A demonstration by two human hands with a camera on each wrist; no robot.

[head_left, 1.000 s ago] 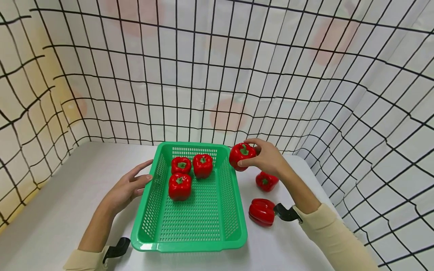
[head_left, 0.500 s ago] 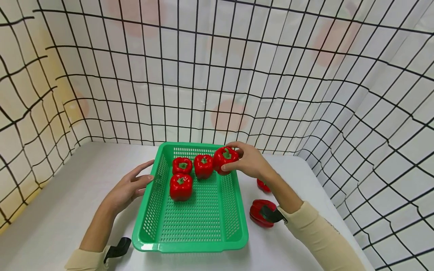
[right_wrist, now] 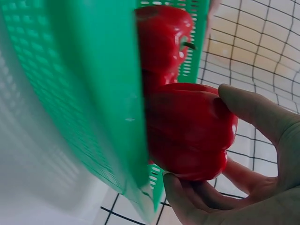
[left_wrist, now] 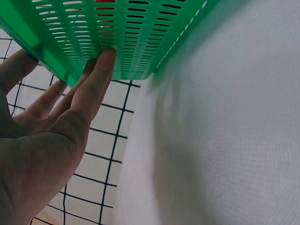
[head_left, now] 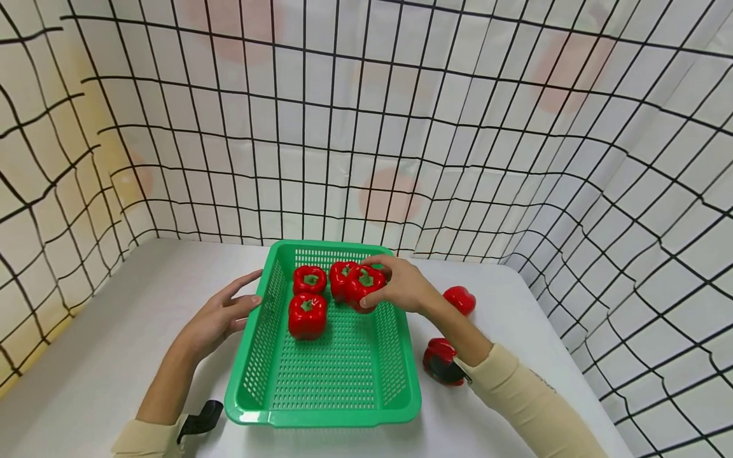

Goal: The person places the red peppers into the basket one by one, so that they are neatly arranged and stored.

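My right hand (head_left: pixel 403 284) grips a red bell pepper (head_left: pixel 364 287) with a green stem, thumb on one side and fingers on the other. In the head view it hangs over the right half of the green basket (head_left: pixel 323 416), overlapping another pepper (head_left: pixel 339 280) behind it. The right wrist view shows the held pepper (right_wrist: pixel 190 131) beyond the basket wall. Two more peppers stand in the basket: one at the back (head_left: pixel 309 278), one in front (head_left: pixel 307 318). My left hand (head_left: pixel 216 318) touches the basket's left side; in the left wrist view its fingers (left_wrist: pixel 96 82) lie straight against the slotted wall.
Right of the basket, on the white table (head_left: pixel 487 420), lie one pepper (head_left: pixel 460 300) and another (head_left: pixel 441 356) partly hidden by the black wrist strap. Black wire mesh (head_left: pixel 343 159) before a pale sheet encloses the back and sides.
The right hand has carried its pepper leftward and lower, from beside the basket's right rim to over its inside. The left hand has stayed at the basket's left side.
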